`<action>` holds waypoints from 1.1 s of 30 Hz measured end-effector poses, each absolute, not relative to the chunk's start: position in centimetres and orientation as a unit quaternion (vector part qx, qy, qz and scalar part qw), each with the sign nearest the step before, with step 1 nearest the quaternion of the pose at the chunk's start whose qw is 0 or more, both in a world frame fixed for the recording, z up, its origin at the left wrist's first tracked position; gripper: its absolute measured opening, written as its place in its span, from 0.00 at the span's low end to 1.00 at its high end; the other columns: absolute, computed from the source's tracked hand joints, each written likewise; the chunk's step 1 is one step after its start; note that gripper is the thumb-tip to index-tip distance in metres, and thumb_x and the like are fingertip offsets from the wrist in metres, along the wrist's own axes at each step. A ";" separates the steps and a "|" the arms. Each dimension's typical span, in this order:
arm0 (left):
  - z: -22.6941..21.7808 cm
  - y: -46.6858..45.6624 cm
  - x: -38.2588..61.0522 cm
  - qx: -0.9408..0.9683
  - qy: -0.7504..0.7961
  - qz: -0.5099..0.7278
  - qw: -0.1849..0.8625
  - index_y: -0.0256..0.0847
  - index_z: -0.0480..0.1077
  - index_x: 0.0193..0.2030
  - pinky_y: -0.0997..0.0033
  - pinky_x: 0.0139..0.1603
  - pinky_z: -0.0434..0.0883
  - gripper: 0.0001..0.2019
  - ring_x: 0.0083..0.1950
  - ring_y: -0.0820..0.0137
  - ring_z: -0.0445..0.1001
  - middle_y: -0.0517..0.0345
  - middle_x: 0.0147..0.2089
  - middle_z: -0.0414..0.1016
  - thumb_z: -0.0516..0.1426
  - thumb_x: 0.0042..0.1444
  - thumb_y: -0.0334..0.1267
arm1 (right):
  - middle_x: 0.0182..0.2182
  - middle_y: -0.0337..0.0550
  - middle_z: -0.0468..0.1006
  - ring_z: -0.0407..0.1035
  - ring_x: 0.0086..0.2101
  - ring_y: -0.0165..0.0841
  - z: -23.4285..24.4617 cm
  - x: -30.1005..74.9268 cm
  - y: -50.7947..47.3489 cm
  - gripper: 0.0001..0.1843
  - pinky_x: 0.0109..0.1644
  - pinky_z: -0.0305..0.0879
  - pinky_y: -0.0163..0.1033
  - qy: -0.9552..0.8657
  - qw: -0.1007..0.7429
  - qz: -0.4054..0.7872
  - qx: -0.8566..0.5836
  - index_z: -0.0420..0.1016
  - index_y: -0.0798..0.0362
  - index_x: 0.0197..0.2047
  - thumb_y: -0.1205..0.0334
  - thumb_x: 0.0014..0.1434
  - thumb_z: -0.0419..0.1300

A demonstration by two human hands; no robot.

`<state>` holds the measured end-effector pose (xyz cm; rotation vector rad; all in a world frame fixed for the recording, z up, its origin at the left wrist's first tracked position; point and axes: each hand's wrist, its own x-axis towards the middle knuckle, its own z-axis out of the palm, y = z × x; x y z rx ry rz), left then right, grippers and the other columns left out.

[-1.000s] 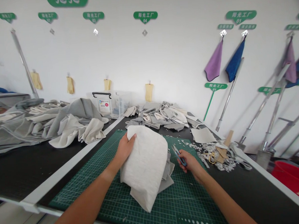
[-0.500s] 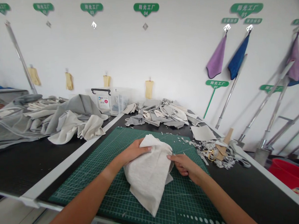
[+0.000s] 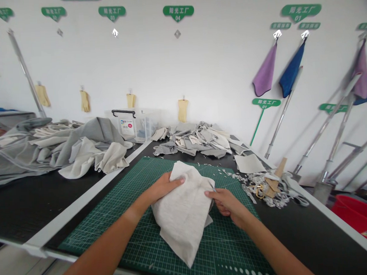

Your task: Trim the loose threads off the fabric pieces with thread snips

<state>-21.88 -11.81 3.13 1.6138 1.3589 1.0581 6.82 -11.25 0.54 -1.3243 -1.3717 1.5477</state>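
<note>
A light grey-white cloth [image 3: 183,211] hangs folded over the green cutting mat [image 3: 111,223], one corner pointing down toward the mat's front. My left hand [image 3: 164,187] grips its upper left part, thumb on top and the other fingers hidden behind the fabric. At the cloth's right edge, my right hand [image 3: 226,203] is closed around a thin pointed metal tool [image 3: 211,187]. Only the narrow tip of this tool shows, lying against the cloth; the rest is hidden in my fingers, so its exact kind is unclear.
Grey and white cloths form a heap [image 3: 85,146] at left and a pile [image 3: 198,136] behind the mat. A clear plastic box [image 3: 129,126] stands between them. At right lie scraps [image 3: 276,200] with gold-coloured scissor handles [image 3: 259,191]. A red bucket [image 3: 356,212] stands beyond the table edge.
The cloth's upper part has spread wider and its right edge has lifted. The metal tip now shows above my right fingers. Both hands stay almost in place.
</note>
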 end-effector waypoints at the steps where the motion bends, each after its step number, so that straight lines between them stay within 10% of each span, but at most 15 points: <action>1: 3.0 -11.5 -21.9 0.644 0.521 0.414 0.378 0.35 0.76 0.53 0.59 0.55 0.73 0.31 0.55 0.49 0.77 0.44 0.53 0.81 0.64 0.51 0.59 | 0.16 0.23 0.51 0.40 0.15 0.19 1.0 6.7 -11.4 0.26 0.15 0.34 0.27 -0.525 0.353 0.583 -0.509 0.60 0.50 0.29 0.45 0.49 0.71; 10: 0.0 -8.2 -23.1 0.662 0.555 0.397 0.309 0.38 0.75 0.50 0.61 0.59 0.68 0.31 0.53 0.59 0.76 0.48 0.52 0.80 0.40 0.67 0.59 | 0.17 0.23 0.48 0.41 0.16 0.18 8.0 8.8 -12.9 0.27 0.15 0.38 0.26 -0.490 0.552 0.519 -0.431 0.56 0.50 0.27 0.52 0.52 0.73; 24: -1.0 -9.0 -22.4 0.686 0.630 0.254 0.259 0.41 0.77 0.39 0.62 0.48 0.70 0.30 0.48 0.48 0.78 0.45 0.44 0.81 0.67 0.36 0.64 | 0.15 0.28 0.47 0.44 0.14 0.18 20.1 16.3 -17.3 0.18 0.12 0.43 0.28 -0.410 0.735 0.422 -0.336 0.60 0.51 0.25 0.70 0.59 0.66; 28: -1.0 -8.3 -22.5 0.680 0.630 0.244 0.285 0.42 0.76 0.30 0.61 0.46 0.70 0.20 0.44 0.51 0.79 0.48 0.39 0.82 0.67 0.39 0.56 | 0.17 0.29 0.49 0.48 0.14 0.17 19.9 17.6 -17.7 0.16 0.14 0.45 0.27 -0.419 0.746 0.405 -0.323 0.63 0.52 0.27 0.71 0.59 0.66; 33: -1.3 -6.3 -26.3 0.577 0.749 0.277 0.173 0.40 0.76 0.44 0.61 0.53 0.68 0.21 0.55 0.48 0.76 0.38 0.52 0.80 0.64 0.47 0.51 | 0.18 0.29 0.48 0.48 0.15 0.18 19.4 16.4 -17.7 0.18 0.13 0.49 0.24 -0.370 0.727 0.435 -0.381 0.63 0.52 0.25 0.69 0.55 0.70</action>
